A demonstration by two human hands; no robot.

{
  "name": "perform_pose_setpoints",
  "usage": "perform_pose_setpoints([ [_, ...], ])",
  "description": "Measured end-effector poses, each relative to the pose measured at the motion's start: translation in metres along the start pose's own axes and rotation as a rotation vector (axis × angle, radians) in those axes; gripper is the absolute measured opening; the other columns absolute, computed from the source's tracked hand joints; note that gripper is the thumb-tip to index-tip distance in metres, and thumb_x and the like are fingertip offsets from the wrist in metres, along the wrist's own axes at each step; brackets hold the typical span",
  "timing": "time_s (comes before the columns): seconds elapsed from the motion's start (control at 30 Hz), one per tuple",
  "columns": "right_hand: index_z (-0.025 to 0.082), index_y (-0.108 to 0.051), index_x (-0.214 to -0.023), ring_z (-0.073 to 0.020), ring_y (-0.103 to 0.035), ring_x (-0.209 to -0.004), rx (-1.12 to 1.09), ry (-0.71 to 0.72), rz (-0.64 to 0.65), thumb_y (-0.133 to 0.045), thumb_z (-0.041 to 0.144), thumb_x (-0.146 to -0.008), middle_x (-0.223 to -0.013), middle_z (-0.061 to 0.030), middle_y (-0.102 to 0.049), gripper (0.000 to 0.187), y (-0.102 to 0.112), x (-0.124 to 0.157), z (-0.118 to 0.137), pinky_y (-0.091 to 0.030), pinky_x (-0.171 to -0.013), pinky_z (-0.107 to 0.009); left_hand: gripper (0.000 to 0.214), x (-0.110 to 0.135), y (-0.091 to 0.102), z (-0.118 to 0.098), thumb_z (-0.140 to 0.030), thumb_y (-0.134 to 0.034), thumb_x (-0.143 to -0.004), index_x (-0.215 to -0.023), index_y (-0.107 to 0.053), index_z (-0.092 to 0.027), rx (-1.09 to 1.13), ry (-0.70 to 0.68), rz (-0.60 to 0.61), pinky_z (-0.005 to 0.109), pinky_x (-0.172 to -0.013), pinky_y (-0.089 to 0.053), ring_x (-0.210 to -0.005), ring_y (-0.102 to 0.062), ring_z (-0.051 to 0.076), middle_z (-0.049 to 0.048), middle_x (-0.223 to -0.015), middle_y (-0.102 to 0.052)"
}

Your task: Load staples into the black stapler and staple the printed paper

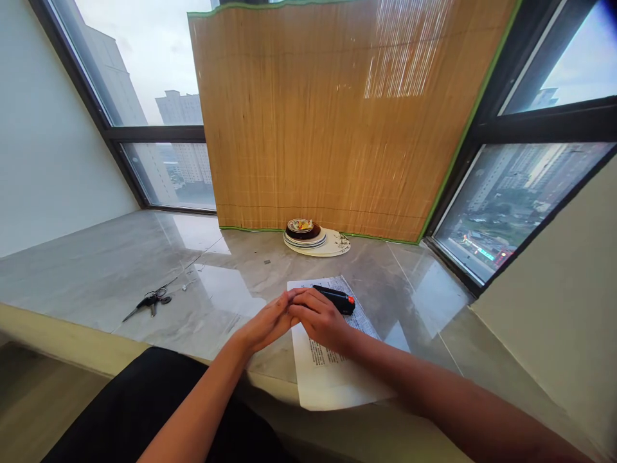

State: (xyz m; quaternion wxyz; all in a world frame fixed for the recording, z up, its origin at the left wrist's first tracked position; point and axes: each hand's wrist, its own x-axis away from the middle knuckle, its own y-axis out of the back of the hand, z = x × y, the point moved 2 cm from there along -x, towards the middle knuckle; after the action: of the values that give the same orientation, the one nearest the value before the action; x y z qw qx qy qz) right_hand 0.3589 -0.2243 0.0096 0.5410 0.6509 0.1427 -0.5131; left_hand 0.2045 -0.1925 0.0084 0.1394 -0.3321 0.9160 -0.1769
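Note:
My left hand (271, 323) and my right hand (322, 319) meet over a printed sheet of paper (328, 386). The fingers of my right hand lie, slightly bent, across those of my left hand and cover part of them. No object shows in either hand. Just beyond my right hand, a black elongated object (336, 298) with an orange-red spot at its end rests on the paper; its other end is partly hidden, and it may be a stapler. The near end of the sheet hangs over the ledge's front edge.
A bunch of keys (150, 301) lies on the glossy stone ledge (245, 267) at left. Small scraps lie near them. Stacked plates (308, 243) on an oval plate (337, 242) stand at the back, before a bamboo blind (313, 128). Windows flank the blind.

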Motion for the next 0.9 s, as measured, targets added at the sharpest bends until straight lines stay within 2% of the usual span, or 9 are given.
perform_pose_setpoints([
  [0.17, 0.024, -0.072, -0.117, -0.0231, -0.068, -0.102, 0.083, 0.126, 0.063, -0.054, 0.008, -0.1, -0.109, -0.0072, -0.077, 0.03, 0.001, 0.004, 0.006, -0.059, -0.097, -0.044, 0.069, 0.004, -0.007, -0.005, -0.074, -0.047, -0.099, -0.134, -0.066, -0.018, -0.043, 0.03, 0.054, 0.047, -0.115, -0.044, -0.135, -0.058, 0.032, 0.0174, -0.132, -0.068],
  [0.2, 0.025, -0.072, -0.118, -0.0223, -0.068, -0.099, 0.09, 0.139, 0.072, -0.054, 0.008, -0.1, -0.106, -0.0059, -0.078, 0.03, 0.001, 0.005, 0.005, -0.058, -0.095, -0.042, 0.071, 0.004, -0.004, -0.006, -0.075, -0.044, -0.099, -0.134, -0.066, -0.017, -0.074, 0.009, 0.034, 0.047, -0.114, -0.045, -0.132, -0.06, 0.032, 0.0185, -0.131, -0.068],
  [0.27, 0.027, -0.073, -0.12, -0.0217, -0.068, -0.095, 0.087, 0.109, 0.035, -0.053, 0.009, -0.101, -0.104, -0.005, -0.078, 0.032, 0.008, 0.008, -0.004, -0.058, -0.091, -0.04, 0.069, 0.002, 0.01, -0.009, -0.073, -0.043, -0.1, -0.13, -0.067, -0.016, -0.278, -0.099, -0.112, 0.048, -0.108, -0.049, -0.119, -0.067, 0.032, 0.0186, -0.126, -0.071],
  [0.37, 0.028, -0.074, -0.121, -0.0241, -0.068, -0.098, 0.15, -0.153, -0.139, -0.054, 0.016, -0.102, -0.104, -0.0071, -0.077, 0.03, 0.035, 0.011, -0.044, -0.057, -0.092, -0.043, 0.047, 0.001, 0.037, -0.016, -0.06, -0.057, -0.098, -0.114, -0.072, -0.019, -0.744, -0.241, -0.437, 0.048, -0.102, -0.051, -0.099, -0.07, 0.029, 0.0129, -0.106, -0.075],
  [0.43, 0.026, -0.077, -0.115, -0.0273, -0.067, -0.106, 0.3, -0.471, -0.198, -0.055, 0.023, -0.103, -0.111, -0.0103, -0.076, 0.025, 0.058, 0.017, -0.084, -0.054, -0.098, -0.046, 0.035, 0.001, 0.049, -0.015, -0.052, -0.066, -0.094, -0.106, -0.074, -0.02, -0.892, -0.231, -0.495, 0.051, -0.108, -0.046, -0.102, -0.068, 0.032, 0.0119, -0.103, -0.075],
  [0.5, 0.022, -0.078, -0.106, -0.0285, -0.067, -0.107, 0.396, -0.661, -0.116, -0.056, 0.023, -0.1, -0.109, -0.0121, -0.076, 0.023, 0.077, 0.028, -0.123, -0.052, -0.098, -0.045, 0.034, 0.001, 0.053, -0.007, -0.048, -0.073, -0.089, -0.109, -0.076, -0.02, -0.965, -0.201, -0.46, 0.054, -0.117, -0.037, -0.118, -0.064, 0.036, 0.0143, -0.117, -0.075],
  [0.63, 0.017, -0.08, -0.087, -0.0283, -0.069, -0.091, 0.419, -0.789, 0.032, -0.064, 0.011, -0.087, -0.093, -0.0127, -0.078, 0.017, 0.093, 0.059, -0.174, -0.051, -0.092, -0.043, 0.058, 0.002, 0.049, 0.011, -0.047, -0.082, -0.081, -0.131, -0.071, -0.021, -1.134, -0.113, -0.33, 0.061, -0.129, -0.009, -0.15, -0.041, 0.043, 0.0178, -0.153, -0.059],
  [0.73, 0.016, -0.082, -0.086, -0.0264, -0.071, -0.093, 0.413, -0.826, 0.157, -0.064, 0.007, -0.084, -0.094, -0.0132, -0.08, 0.019, 0.086, 0.074, -0.188, -0.049, -0.094, -0.039, 0.062, 0.004, 0.053, 0.012, -0.048, -0.073, -0.09, -0.146, -0.061, -0.024, -1.319, -0.011, -0.198, 0.063, -0.128, 0.001, -0.158, -0.03, 0.041, 0.0167, -0.165, -0.044],
  [0.9, 0.015, -0.083, -0.101, -0.0248, -0.069, -0.107, 0.401, -0.814, 0.276, -0.058, 0.008, -0.09, -0.114, -0.013, -0.078, 0.028, 0.069, 0.076, -0.19, -0.048, -0.102, -0.036, 0.059, 0.007, 0.062, -0.006, -0.043, -0.069, -0.093, -0.149, -0.059, -0.029, -1.396, 0.041, -0.11, 0.062, -0.129, -0.001, -0.155, -0.038, 0.037, 0.0133, -0.166, -0.044],
])
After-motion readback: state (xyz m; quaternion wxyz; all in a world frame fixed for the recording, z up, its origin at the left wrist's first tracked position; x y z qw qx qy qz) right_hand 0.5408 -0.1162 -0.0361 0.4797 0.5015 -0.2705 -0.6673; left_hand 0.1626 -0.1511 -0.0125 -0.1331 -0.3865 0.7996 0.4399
